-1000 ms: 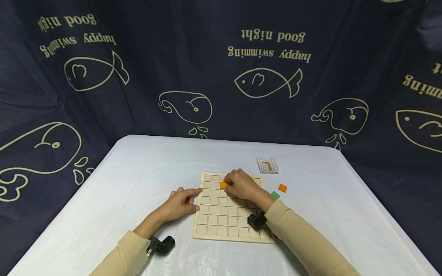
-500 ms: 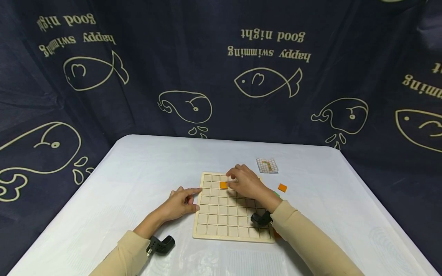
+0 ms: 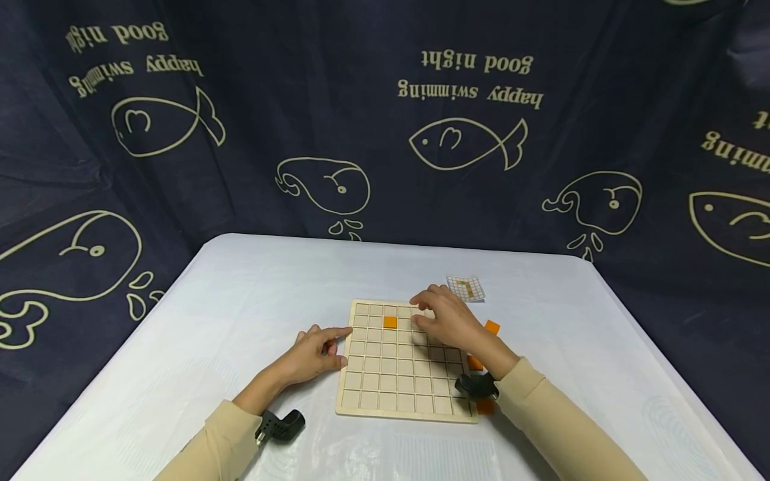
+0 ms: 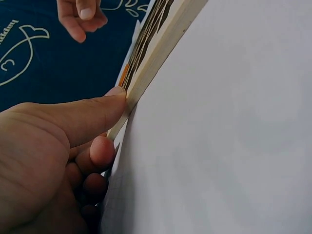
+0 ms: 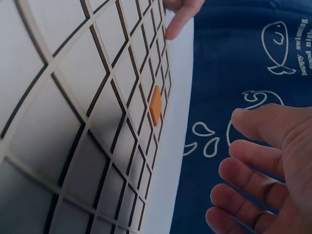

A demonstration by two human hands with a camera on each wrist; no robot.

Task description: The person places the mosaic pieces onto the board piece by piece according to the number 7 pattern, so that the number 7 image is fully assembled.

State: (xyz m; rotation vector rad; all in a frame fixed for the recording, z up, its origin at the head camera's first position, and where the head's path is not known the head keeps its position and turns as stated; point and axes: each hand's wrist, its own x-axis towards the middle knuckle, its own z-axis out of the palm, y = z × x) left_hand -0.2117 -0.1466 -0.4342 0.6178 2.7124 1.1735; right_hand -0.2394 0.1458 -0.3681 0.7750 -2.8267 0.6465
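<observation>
A pale wooden grid board (image 3: 388, 367) lies flat on the table, and one orange square tile (image 3: 390, 322) sits in a cell of its second row from the back. My left hand (image 3: 315, 351) touches the board's left edge with thumb and index finger; in the left wrist view the thumb (image 4: 105, 108) lies against the wooden side. Over the back right part of the board hovers my right hand (image 3: 445, 314), fingers loosely bent. The right wrist view shows nothing held by those fingers (image 5: 243, 165), apart from the tile (image 5: 155, 106).
Right of the board lie more orange tiles (image 3: 492, 327), partly covered by the right arm, including one near its front corner (image 3: 485, 406). A small printed grid card (image 3: 466, 288) lies behind the right hand. A dark patterned cloth (image 3: 385, 133) hangs beyond the white table (image 3: 289, 280).
My right hand has let go of the orange tile and moved right, away from it. The tile stays on the board, now fully visible. The left hand has not moved.
</observation>
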